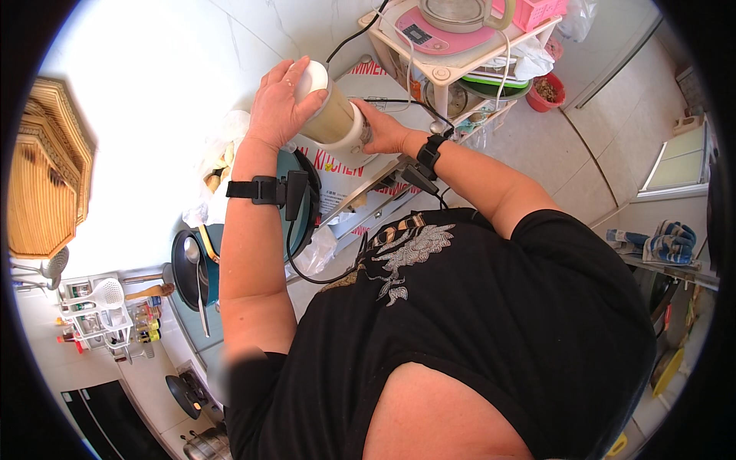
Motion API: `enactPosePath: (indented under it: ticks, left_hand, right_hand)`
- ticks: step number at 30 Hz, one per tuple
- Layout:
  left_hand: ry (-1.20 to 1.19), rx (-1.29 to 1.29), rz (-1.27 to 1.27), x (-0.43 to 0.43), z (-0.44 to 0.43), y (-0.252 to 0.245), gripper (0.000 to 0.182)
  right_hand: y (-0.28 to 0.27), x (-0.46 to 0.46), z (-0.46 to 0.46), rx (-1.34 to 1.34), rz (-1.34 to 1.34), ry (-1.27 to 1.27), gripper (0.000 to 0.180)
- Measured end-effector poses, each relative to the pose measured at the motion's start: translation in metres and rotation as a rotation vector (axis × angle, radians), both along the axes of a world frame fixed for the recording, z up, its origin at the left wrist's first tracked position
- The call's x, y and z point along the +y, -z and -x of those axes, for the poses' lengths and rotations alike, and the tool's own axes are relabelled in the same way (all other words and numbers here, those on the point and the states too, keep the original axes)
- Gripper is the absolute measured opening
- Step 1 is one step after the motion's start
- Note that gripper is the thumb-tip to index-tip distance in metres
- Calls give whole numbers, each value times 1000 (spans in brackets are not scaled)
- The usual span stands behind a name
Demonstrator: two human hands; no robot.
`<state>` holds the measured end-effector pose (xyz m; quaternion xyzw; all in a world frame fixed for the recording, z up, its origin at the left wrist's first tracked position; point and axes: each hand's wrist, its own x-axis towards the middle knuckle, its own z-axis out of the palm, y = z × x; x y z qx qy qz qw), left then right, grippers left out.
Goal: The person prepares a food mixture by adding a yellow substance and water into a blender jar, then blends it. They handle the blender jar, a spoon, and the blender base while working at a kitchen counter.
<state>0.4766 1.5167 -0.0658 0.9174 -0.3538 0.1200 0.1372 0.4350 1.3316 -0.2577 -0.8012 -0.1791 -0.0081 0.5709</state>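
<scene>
A small blender [332,118] with a white lid, a clear jar and a white base stands before me, and pale greenish-beige contents show through the jar. My left hand [280,103] is spread over the lid, with the thumb and fingers around its rim. Lower down, my right hand [380,127] grips the side of the white base, its palm side partly hidden. Under the blender is a white surface with red lettering [345,167]. A black cord [352,37] runs down behind the jar.
On the right, a plastic shelf [441,73] holds a pink electric base [428,31] with a glass kettle [454,14]. A red bucket [545,92] is on the floor. A plastic bag [227,135], a teal pan [299,201] and a pan with a ladle [187,270] lie at left.
</scene>
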Motion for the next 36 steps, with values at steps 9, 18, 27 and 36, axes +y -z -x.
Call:
enactPosePath:
  ticks: [9,18,27,36]
  left_hand:
    - [0,-10,-5,0,0,0,68]
    - [-8,-9,-4,-1,1,-1,66]
    - [-11,6,-4,-1,0,-1,67]
    - [-5,3,0,-1,1,-1,67]
  right_hand:
    - [-2,-1,1,11,-3,-1,106]
    - [1,0,0,-15,1,10,104]
    - [5,2,-2,-22,-31,7,103]
    - [4,1,-1,-12,-10,16,104]
